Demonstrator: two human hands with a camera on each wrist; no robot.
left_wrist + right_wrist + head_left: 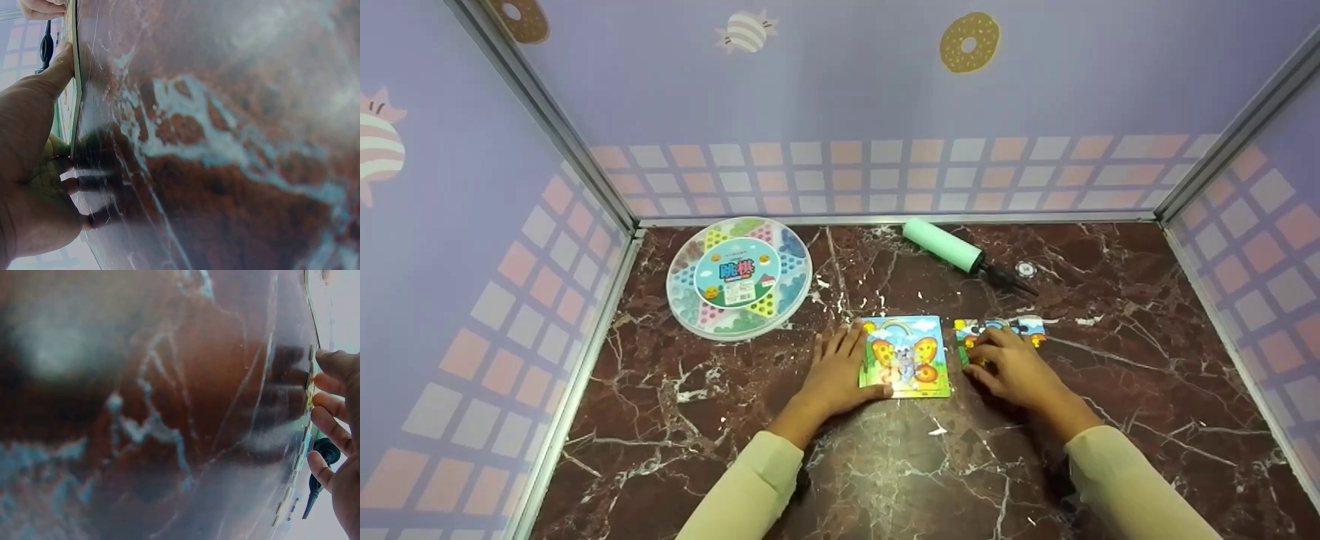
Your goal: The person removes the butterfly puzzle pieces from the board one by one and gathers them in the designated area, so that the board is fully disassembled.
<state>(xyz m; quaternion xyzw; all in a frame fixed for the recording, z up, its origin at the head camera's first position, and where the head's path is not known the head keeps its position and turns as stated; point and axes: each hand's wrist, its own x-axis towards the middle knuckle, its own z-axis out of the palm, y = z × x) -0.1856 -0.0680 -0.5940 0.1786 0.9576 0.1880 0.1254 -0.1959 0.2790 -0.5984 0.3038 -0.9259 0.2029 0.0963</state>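
Observation:
A square jigsaw puzzle board (911,341) lies on the table, showing a grey cartoon animal with butterfly wings under a rainbow. My left hand (834,379) rests at its left side, fingers extended along the edge and thumb on the lower-left corner. In the left wrist view the thumb (63,64) lies over the board's edge. Right of the board, several loose puzzle pieces (1031,326) lie flat. Over them is my right hand (1011,369), its bent fingertips touching the pieces. The right wrist view shows these fingers (332,430) spread along them; the palm covers some pieces.
A round Chinese checkers box (787,300) sits at the back left. A mint-green hand pump (941,244) with a black nozzle lies behind the pieces, near a small round chip (1025,268). Patterned walls (825,90) enclose the marbled table (885,480) at the back and both sides.

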